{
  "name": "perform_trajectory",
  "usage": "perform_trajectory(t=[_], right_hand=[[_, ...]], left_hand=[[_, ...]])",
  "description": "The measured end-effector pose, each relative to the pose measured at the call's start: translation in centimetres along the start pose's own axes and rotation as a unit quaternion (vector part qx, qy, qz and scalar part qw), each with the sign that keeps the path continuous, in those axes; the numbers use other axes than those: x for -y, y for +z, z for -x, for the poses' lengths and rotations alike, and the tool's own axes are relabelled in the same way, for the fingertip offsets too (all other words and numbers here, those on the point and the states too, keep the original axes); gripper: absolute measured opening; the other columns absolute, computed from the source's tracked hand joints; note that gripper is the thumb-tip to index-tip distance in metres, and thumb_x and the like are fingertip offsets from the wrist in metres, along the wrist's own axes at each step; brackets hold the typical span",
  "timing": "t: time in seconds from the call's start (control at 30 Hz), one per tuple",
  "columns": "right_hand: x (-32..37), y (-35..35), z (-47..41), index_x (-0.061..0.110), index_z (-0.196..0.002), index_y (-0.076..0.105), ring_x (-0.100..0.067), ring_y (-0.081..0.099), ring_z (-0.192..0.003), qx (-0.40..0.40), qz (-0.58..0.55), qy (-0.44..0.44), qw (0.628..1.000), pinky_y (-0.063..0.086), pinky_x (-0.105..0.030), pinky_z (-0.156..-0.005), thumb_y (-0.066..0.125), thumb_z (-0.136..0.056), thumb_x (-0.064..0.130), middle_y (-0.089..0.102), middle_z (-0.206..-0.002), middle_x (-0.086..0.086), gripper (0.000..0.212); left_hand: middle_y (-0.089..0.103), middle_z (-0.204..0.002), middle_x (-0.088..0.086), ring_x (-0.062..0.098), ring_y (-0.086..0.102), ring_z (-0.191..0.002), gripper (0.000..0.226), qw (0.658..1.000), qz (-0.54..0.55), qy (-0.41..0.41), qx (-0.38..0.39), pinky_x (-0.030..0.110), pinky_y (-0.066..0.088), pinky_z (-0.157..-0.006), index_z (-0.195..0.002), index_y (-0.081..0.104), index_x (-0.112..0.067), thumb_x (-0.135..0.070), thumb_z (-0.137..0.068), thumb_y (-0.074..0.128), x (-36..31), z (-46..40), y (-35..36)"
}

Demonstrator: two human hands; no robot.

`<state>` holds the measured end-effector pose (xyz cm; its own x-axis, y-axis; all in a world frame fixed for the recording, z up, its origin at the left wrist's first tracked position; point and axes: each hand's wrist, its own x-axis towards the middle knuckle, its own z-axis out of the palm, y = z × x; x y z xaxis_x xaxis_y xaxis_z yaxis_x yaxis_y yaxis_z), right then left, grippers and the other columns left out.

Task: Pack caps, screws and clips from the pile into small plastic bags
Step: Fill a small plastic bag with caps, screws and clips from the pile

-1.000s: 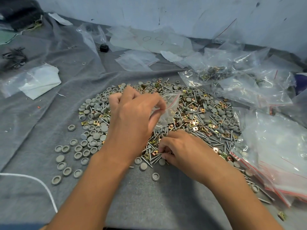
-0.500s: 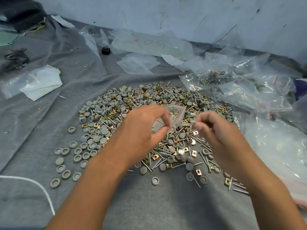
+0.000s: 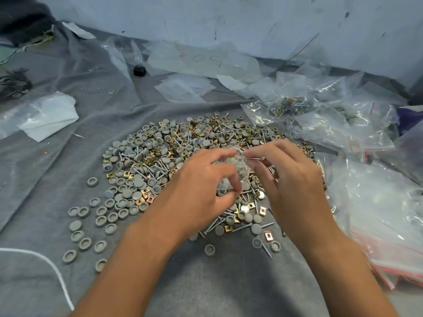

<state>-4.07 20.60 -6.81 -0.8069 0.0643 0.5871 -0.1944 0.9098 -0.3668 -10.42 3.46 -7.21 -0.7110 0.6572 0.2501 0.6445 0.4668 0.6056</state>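
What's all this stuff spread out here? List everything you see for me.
Round grey plastic caps: too many to count, grey, left side of the pile and scattered loose toward the left.
Silver metal screws: many, silver, mixed through the pile.
Square brass-coloured metal clips: many, gold and copper, mixed through the pile.
Small clear plastic bag: one, clear, held over the pile.
Filled clear bags: several, clear, far right.
Stack of empty red-striped bags: many, clear with red strips, near right.
Grey cloth: one, grey, under everything.
White cord: one, white, near left.
Left hand: pinches the small bag.
Right hand: pinches a screw at the bag's mouth.
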Motion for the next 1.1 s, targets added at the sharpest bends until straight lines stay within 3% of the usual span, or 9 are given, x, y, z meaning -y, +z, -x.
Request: perform_trajectory(t=[0.1, 0.3, 0.37, 0.43, 0.5, 0.63, 0.73, 0.9, 1.1], right_hand=[[0.0, 0.3, -0.1, 0.017, -0.113, 0.07, 0.01, 0.05, -0.082, 0.001, -0.013, -0.011, 1.0, 0.035, -0.003, -0.078, 0.071, -0.093, 0.013, 0.062, -0.101, 0.01, 0.02], [-0.2, 0.3, 0.2, 0.022, -0.102, 0.066, 0.005, 0.058, -0.085, -0.008, -0.078, 0.012, 0.997, 0.041, -0.005, -0.073, 0.069, -0.093, 0.018, 0.06, -0.095, 0.014, 0.011], [-0.6, 0.3, 0.6, 0.034, -0.092, 0.062, 0.003, 0.057, -0.081, 0.123, -0.059, 0.043, 0.99, 0.042, -0.01, -0.07, 0.069, -0.09, 0.028, 0.058, -0.088, 0.02, 0.01], [-1.0, 0.8, 1.2, 0.039, -0.087, 0.059, 0.004, 0.056, -0.079, 0.305, -0.002, 0.066, 0.95, 0.046, -0.019, -0.07, 0.072, -0.089, 0.038, 0.059, -0.086, 0.021, 0.013], [-1.0, 1.3, 1.8, 0.038, -0.094, 0.062, 0.002, 0.056, -0.082, 0.409, 0.03, 0.06, 0.91, 0.051, -0.027, -0.073, 0.075, -0.086, 0.044, 0.058, -0.089, 0.02, 0.016], [-0.3, 1.9, 2.0, 0.044, -0.108, 0.06, -0.004, 0.054, -0.091, 0.434, 0.052, 0.025, 0.899, 0.049, -0.028, -0.073, 0.074, -0.087, 0.045, 0.05, -0.098, 0.019, 0.025], [-0.1, 2.1, 2.1, 0.045, -0.114, 0.059, -0.007, 0.048, -0.1, 0.415, 0.093, -0.014, 0.905, 0.042, -0.028, -0.072, 0.069, -0.09, 0.048, 0.044, -0.103, 0.017, 0.026], [-0.5, 2.5, 2.5, 0.043, -0.111, 0.062, -0.006, 0.043, -0.098, 0.393, 0.081, -0.027, 0.916, 0.033, -0.021, -0.069, 0.058, -0.095, 0.049, 0.039, -0.103, 0.016, 0.018], [-1.0, 3.1, 1.9, 0.04, -0.1, 0.052, -0.001, 0.057, -0.079, 0.32, -0.043, 0.084, 0.943, 0.05, -0.029, -0.066, 0.048, -0.102, 0.039, 0.057, -0.088, 0.023, 0.004]], left_hand=[[0.05, -0.147, -0.013, 0.008, 0.041, -0.138, 0.007, 1.0, 0.003, 0.01, -0.004, 0.045, 0.037, -0.116, -0.087, 0.069, -0.037, -0.034, -0.084, 0.074, 0.0, 0.0, 0.1], [0.05, -0.147, -0.012, 0.006, 0.039, -0.138, 0.01, 0.998, 0.001, 0.005, -0.064, 0.041, 0.034, -0.118, -0.084, 0.064, -0.037, -0.033, -0.083, 0.073, 0.0, 0.0, -0.3], [0.052, -0.145, -0.009, 0.008, 0.043, -0.135, 0.012, 0.987, 0.004, -0.008, -0.161, 0.042, 0.039, -0.115, -0.085, 0.063, -0.032, -0.028, -0.082, 0.073, 0.1, -0.1, -0.8], [0.053, -0.14, -0.006, 0.012, 0.049, -0.131, 0.011, 0.957, 0.003, 0.002, -0.289, 0.036, 0.041, -0.111, -0.086, 0.065, -0.024, -0.022, -0.082, 0.075, 0.2, -0.2, -1.6], [0.056, -0.138, 0.0, 0.018, 0.053, -0.127, 0.007, 0.93, -0.019, 0.035, -0.365, 0.034, 0.044, -0.107, -0.085, 0.067, -0.016, -0.019, -0.082, 0.073, 0.6, -0.2, -2.2], [0.053, -0.145, 0.004, 0.021, 0.046, -0.134, 0.008, 0.963, -0.063, 0.031, -0.259, 0.047, 0.038, -0.113, -0.083, 0.065, -0.018, -0.02, -0.081, 0.073, 1.2, -0.1, -1.6], [0.051, -0.149, 0.002, 0.02, 0.042, -0.137, 0.011, 0.982, -0.072, -0.003, -0.174, 0.042, 0.026, -0.118, -0.082, 0.063, -0.025, -0.024, -0.078, 0.073, 1.4, -0.1, -1.1], [0.051, -0.148, -0.002, 0.017, 0.041, -0.137, 0.011, 0.982, -0.07, -0.02, -0.173, 0.037, 0.023, -0.116, -0.082, 0.06, -0.031, -0.028, -0.078, 0.07, 2.0, -0.1, -1.3], [0.05, -0.147, -0.005, 0.014, 0.039, -0.138, 0.012, 0.988, -0.062, -0.011, -0.138, 0.033, 0.019, -0.116, -0.082, 0.06, -0.033, -0.03, -0.079, 0.07, 2.4, 0.0, -1.5]])
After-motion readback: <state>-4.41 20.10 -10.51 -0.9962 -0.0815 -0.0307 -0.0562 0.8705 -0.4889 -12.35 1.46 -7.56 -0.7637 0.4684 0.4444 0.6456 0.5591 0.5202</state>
